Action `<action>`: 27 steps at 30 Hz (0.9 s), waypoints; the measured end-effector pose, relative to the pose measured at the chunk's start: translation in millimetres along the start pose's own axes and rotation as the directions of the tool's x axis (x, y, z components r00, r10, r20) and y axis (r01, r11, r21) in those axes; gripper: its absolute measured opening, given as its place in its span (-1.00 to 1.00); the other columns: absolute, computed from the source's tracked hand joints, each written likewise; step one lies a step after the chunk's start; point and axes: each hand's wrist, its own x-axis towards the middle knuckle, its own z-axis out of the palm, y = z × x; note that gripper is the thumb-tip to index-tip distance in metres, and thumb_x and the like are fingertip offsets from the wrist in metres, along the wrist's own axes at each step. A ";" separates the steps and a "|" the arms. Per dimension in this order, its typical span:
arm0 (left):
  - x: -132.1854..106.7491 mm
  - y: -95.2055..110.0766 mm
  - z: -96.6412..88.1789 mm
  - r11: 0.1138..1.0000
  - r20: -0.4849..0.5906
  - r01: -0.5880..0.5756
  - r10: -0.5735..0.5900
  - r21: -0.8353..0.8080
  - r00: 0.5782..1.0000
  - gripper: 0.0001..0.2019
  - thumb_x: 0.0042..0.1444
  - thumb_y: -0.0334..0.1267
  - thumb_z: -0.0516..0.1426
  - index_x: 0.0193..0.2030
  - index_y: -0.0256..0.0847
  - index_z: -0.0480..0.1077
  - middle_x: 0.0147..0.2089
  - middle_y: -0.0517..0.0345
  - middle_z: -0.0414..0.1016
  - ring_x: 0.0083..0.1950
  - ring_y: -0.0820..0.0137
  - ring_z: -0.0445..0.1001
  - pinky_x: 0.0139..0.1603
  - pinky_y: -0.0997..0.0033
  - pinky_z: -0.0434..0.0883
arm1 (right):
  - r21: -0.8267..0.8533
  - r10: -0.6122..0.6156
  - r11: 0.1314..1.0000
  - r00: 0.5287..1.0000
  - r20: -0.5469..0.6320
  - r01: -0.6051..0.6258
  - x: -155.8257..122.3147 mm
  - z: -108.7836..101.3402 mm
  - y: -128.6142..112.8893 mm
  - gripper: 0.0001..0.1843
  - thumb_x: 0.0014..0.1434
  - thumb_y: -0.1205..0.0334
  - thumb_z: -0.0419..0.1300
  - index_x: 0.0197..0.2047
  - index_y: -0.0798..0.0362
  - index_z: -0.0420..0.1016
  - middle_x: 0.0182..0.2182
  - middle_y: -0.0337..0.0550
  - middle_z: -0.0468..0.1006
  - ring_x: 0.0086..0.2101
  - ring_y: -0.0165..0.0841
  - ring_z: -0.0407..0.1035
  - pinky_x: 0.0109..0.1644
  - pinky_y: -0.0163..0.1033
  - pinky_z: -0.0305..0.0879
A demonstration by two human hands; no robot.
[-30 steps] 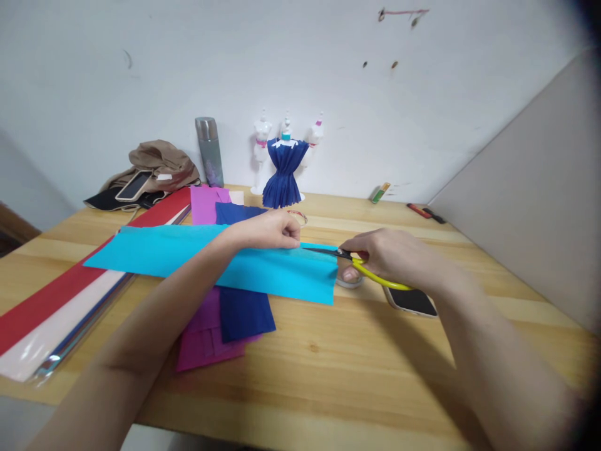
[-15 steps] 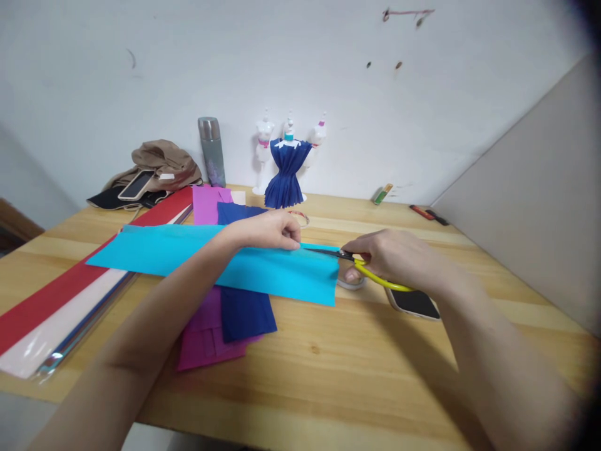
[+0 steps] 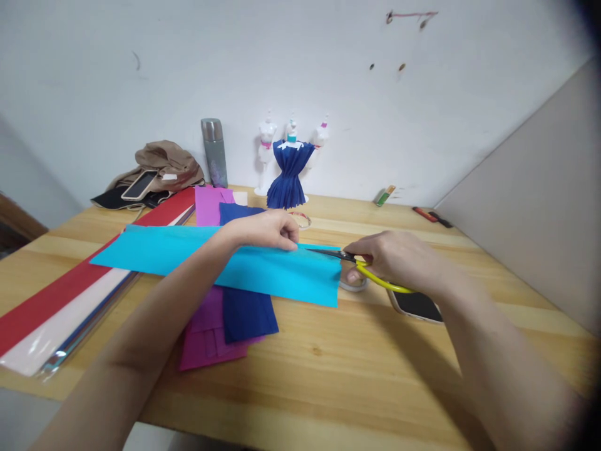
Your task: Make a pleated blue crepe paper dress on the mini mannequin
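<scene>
A long strip of bright blue crepe paper (image 3: 277,275) stretches across the middle, raised over the table. My left hand (image 3: 275,228) pinches its upper edge. My right hand (image 3: 392,257) is closed around the yellow handles of a pair of scissors (image 3: 382,280). Their dark blades lie along the top edge of the strip, pointing left toward my left fingertips. Beneath the strip are dark blue paper (image 3: 251,316) and magenta paper (image 3: 211,347). A roll of tape (image 3: 355,285) lies partly hidden behind the right fingers.
Red and white paper in clear wrap (image 3: 70,307) lies on the left. At the back stand a flask (image 3: 215,153), white mannequins (image 3: 267,141) and a pleated navy dress (image 3: 288,178). A phone (image 3: 417,305) sits under my right wrist. A brown cloth bag (image 3: 166,163) rests back left.
The whole view has shifted slightly, so everything sits a little farther right. Both hands, the scissors and the blue strip keep nearly the same places relative to each other.
</scene>
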 end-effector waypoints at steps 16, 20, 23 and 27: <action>1.1 -4.5 0.3 1.000 -0.021 -0.023 0.023 -0.005 1.000 -0.94 -0.05 -0.36 0.12 -0.44 -0.29 0.41 -0.47 0.22 0.37 -0.42 0.48 0.30 -0.42 0.48 0.15 | 0.057 0.008 0.998 1.000 0.020 -0.009 1.6 4.1 -0.6 -0.77 0.19 0.12 0.14 -0.18 -0.02 0.57 -0.28 -0.07 0.63 -0.34 -0.20 0.47 -0.39 -0.23 0.05; 1.3 -3.1 0.7 0.999 0.000 -0.012 0.012 0.034 1.000 -0.94 -0.04 -0.37 0.12 -0.43 -0.30 0.41 -0.47 0.22 0.38 -0.41 0.49 0.31 -0.42 0.48 0.14 | 0.039 0.007 0.999 1.000 0.008 -0.007 3.0 5.4 -2.5 -0.72 0.21 -0.01 0.17 -0.21 0.00 0.55 -0.32 -0.08 0.61 -0.37 -0.21 0.46 -0.42 -0.22 0.00; 1.0 -0.8 0.8 0.998 -0.003 0.006 -0.005 0.059 1.000 -0.94 -0.03 -0.38 0.12 -0.42 -0.30 0.42 -0.47 0.23 0.39 -0.42 0.49 0.30 -0.42 0.48 0.14 | 0.027 0.006 1.000 1.000 -0.001 -0.006 4.0 6.0 -4.8 -0.72 0.20 -0.02 0.18 -0.18 -0.01 0.55 -0.31 -0.09 0.61 -0.37 -0.20 0.46 -0.42 -0.22 0.00; 0.1 3.7 -0.3 0.998 0.014 0.006 -0.007 0.063 1.000 -0.94 -0.02 -0.41 0.11 -0.42 -0.30 0.41 -0.44 0.21 0.40 -0.37 0.47 0.34 -0.39 0.48 0.15 | 0.001 0.028 1.000 0.999 0.017 -0.028 5.6 5.6 -8.2 -0.71 0.20 0.01 0.18 -0.13 -0.01 0.56 -0.29 -0.07 0.61 -0.35 -0.18 0.47 -0.41 -0.22 -0.01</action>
